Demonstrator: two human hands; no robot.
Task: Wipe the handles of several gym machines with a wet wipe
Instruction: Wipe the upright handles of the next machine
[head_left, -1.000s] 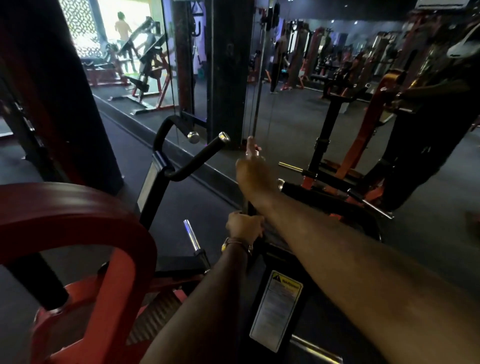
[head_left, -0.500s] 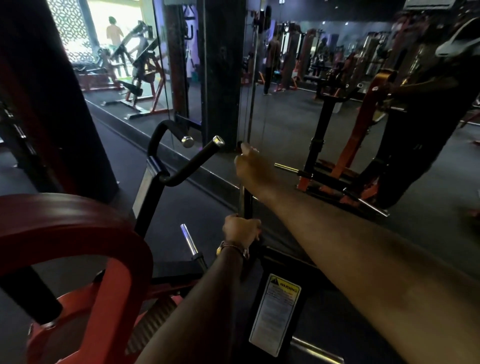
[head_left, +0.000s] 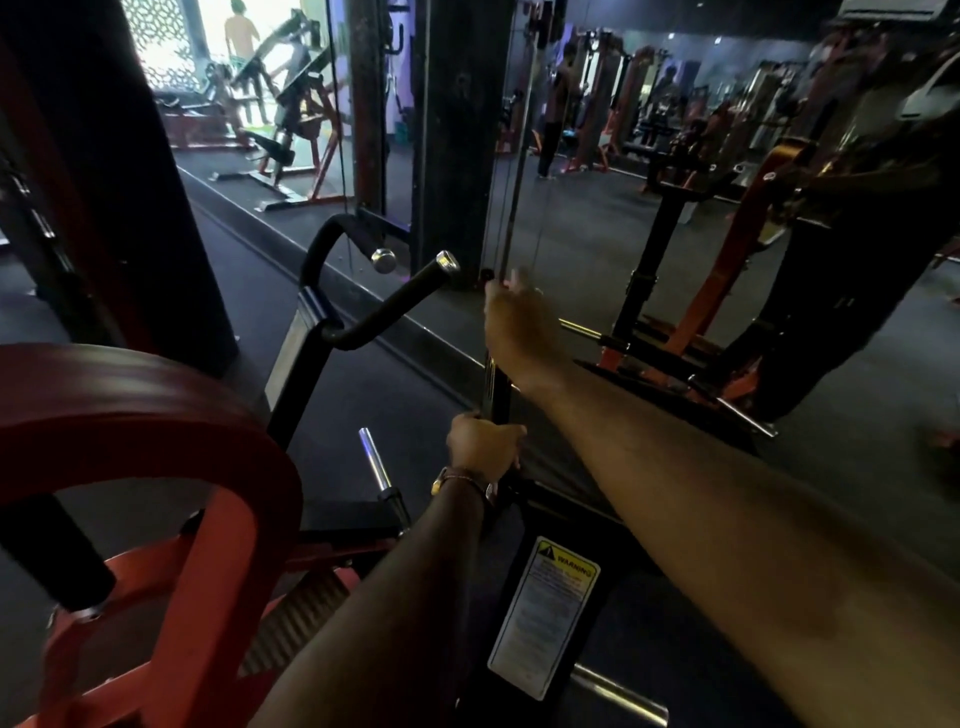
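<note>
A black upright handle (head_left: 492, 384) rises from the machine in front of me. My left hand (head_left: 485, 447) grips it low down and wears a bracelet at the wrist. My right hand (head_left: 519, 325) wraps around the handle's top, its back toward me. A pale blurred scrap, seemingly the wet wipe (head_left: 514, 278), shows at its fingertips. To the left stands a second black curved handle (head_left: 387, 312) with chrome end caps, and no hand touches it.
A red padded roller (head_left: 130, 410) and red frame (head_left: 208, 571) fill the lower left. A chrome peg (head_left: 375, 460) sticks up left of my left hand. A warning label (head_left: 545, 618) sits on the machine. A mirror wall (head_left: 571, 208) and other machines lie ahead.
My right hand has stayed at the top of the handle, shifting only slightly, and its raised fingertip has dropped. My left hand has kept its grip.
</note>
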